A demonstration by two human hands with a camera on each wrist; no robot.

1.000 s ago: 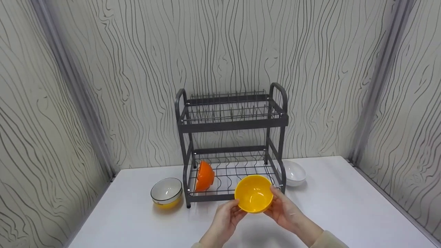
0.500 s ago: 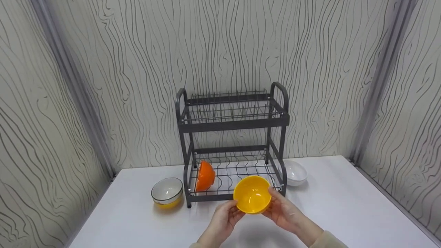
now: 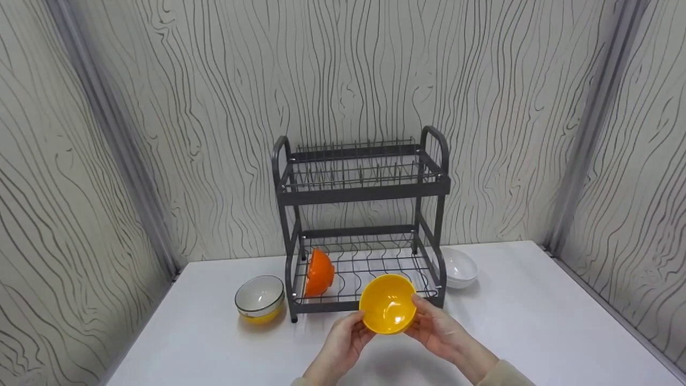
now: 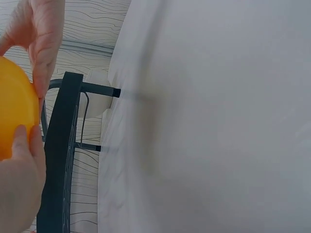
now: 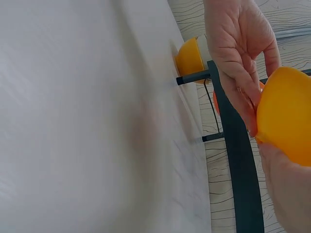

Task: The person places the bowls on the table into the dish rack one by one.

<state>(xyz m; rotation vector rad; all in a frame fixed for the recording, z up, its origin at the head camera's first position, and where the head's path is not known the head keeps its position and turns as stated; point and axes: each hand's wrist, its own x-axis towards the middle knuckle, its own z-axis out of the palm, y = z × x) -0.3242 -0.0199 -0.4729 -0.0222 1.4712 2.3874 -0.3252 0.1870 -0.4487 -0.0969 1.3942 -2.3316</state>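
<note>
One glossy, plain yellow round bowl (image 3: 388,304), tilted
Left hand (image 3: 342,341) and right hand (image 3: 440,332) grasp opposite sides; bright highlights gleam inside.

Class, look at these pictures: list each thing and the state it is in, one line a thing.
Rack: upright on the table.
Held yellow bowl: off the table, tilted.
Left grip: holding that bowl.
Right grip: holding it too.
Orange bowl: on its side, low in the rack.
Dark-rimmed bowl: upright, stacked on another yellow bowl.
White bowl: upright, partly hidden by the rack.
</note>
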